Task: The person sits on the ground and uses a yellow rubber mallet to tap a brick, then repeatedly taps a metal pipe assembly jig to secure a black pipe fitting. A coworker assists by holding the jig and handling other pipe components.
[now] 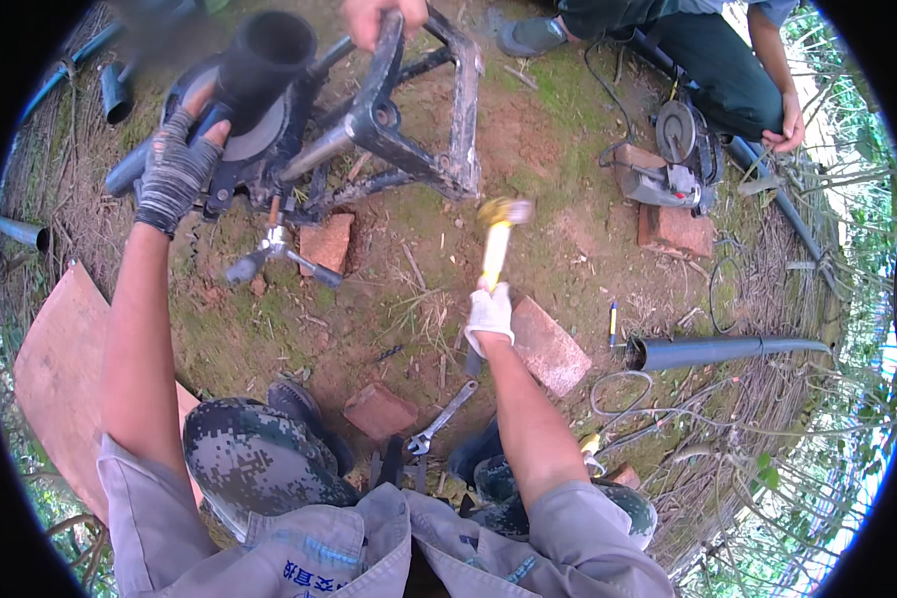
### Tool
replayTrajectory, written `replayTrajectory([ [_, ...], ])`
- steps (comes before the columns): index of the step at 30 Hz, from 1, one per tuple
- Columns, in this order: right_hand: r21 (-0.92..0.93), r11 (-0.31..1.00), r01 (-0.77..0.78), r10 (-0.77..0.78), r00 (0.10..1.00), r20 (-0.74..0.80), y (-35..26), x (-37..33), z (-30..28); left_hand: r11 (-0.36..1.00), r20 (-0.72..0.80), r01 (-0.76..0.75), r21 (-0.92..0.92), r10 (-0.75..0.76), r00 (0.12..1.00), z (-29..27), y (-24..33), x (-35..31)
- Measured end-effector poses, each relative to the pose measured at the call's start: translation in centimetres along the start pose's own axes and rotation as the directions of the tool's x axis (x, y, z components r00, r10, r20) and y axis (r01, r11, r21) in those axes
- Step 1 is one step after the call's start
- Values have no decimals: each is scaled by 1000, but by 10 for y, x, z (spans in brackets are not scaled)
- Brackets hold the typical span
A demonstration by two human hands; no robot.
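My left hand [176,169], in a grey striped glove, grips the dark clamp of a pipe-welding machine [269,130] that holds a short black pipe stub [264,55]. My right hand [489,315], in a white glove, holds a yellow-handled hammer [496,239] with its blurred head raised toward the machine's black metal frame [448,120]. Another person's hand [374,18] grips the top of that frame.
A second person squats at the upper right beside a disc-bladed power tool [673,149] on bricks [673,227]. A long black pipe [718,351] lies at the right, a wrench [439,419] and bricks by my feet, a wooden board [60,369] at the left.
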State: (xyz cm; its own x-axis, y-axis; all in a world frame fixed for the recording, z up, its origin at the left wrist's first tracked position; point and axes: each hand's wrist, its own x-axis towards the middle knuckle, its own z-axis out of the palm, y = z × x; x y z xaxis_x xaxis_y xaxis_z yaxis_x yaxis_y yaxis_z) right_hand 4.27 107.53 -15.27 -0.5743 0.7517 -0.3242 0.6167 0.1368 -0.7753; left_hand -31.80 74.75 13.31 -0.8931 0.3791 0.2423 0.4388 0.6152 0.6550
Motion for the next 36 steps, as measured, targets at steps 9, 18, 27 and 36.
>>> replayTrajectory([
  [9, 487, 865, 119, -151, 988, 28, -211, -28, -84, 973, -115, 45, 227, -19, 993, -26, -39, -16],
  [18, 748, 242, 618, -765, 596, -244, -225, -14, -75, 993, -146, 83, 86, -70, 987, -28, -33, -32],
  [27, 237, 960, -148, 103, 976, 191, -123, -47, -13, 988, -229, 33, 154, 3, 973, -20, -27, -21],
  [36, 889, 90, 449, -818, 542, -191, -357, -9, -185, 986, -174, 133, 102, -114, 978, -31, -51, -32],
])
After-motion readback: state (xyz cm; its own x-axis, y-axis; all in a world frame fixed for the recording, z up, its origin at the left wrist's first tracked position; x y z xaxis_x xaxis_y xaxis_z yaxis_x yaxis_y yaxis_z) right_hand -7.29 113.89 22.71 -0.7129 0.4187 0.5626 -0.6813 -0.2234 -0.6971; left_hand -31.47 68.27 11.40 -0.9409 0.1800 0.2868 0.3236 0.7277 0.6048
